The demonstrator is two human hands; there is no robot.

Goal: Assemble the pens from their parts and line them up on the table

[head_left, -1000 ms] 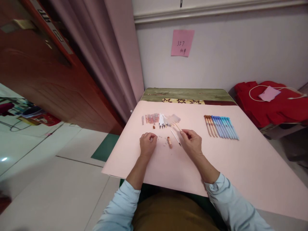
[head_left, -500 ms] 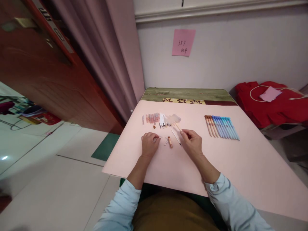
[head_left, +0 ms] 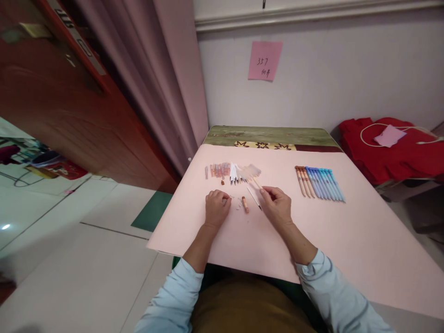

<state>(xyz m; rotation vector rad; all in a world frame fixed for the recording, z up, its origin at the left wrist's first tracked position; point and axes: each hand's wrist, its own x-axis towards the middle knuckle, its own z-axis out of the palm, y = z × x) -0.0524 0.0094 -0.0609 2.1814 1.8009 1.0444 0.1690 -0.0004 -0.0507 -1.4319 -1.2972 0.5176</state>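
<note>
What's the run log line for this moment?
left hand: near small pieces | right hand: pinching slender piece | orange tube: between hands

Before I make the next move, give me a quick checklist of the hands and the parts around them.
1. Right hand has a grip on the pale stick: ok, its near end is between thumb and fingers.
2. Left hand free: cannot tell, the curled fingers may hide something small.
3. Short orange-brown barrel unobstructed: ok, lying between the hands.
4. White refill clear of the right hand: cannot tell, its dark tip lies close by.
5. Small pale bits gathered: not ok, scattered.
6. Pen row away from both hands: ok, off to the right.
</note>
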